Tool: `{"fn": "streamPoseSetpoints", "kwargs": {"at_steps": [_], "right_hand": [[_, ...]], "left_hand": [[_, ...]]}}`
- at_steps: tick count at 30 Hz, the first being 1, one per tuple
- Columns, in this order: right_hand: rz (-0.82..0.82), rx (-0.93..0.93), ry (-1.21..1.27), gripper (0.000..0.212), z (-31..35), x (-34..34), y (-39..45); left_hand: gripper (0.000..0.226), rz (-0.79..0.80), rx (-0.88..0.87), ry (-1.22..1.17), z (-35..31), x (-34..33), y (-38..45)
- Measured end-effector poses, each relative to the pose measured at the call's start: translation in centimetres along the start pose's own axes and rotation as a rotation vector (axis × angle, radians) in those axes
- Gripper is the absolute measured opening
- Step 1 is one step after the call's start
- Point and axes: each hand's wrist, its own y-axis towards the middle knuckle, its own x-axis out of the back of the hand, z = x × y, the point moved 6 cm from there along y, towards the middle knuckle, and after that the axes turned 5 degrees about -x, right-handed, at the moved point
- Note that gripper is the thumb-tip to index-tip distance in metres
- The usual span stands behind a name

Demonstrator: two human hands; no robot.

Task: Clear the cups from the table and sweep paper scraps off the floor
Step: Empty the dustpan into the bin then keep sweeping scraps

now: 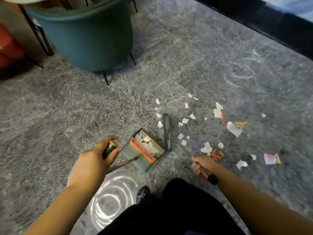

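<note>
My left hand grips the top of the long handle of a grey dustpan with an orange comb strip. The pan stands on the floor and holds several white paper scraps. My right hand grips the metal handle of a broom. Its dark head rests on the floor just right of the pan. Several white paper scraps lie scattered to the right of the broom head, with larger pieces, a red stick and a red wrapper. No cups are in view.
A teal armchair on thin black legs stands at the upper left, a red seat beside it. A dark plinth runs along the upper right. My dark trousers and shoe are at the bottom. The floor is grey marble.
</note>
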Motion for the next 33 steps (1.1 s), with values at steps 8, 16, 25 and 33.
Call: {"fn": "streamPoseSetpoints", "kwargs": {"at_steps": [8,16,25,33], "right_hand": [[0.084,-0.021,0.098,0.021,8.1,-7.2,2.3],[0.184,-0.197,0.142,0.039,16.9,-11.4,6.6],[-0.004,0.033,0.057,0.019,22.8,-9.7,10.8],[-0.32,0.055,-0.387,0.03,19.9,-4.6,9.8]], "left_hand": [[0.042,-0.013,-0.027,0.029,3.9,1.9,8.8],[0.047,-0.004,0.032,0.019,4.4,2.6,18.1],[0.051,0.047,0.068,0.01,3.8,2.7,25.4],[0.055,0.182,-0.139,0.021,2.2,0.7,32.8]]}}
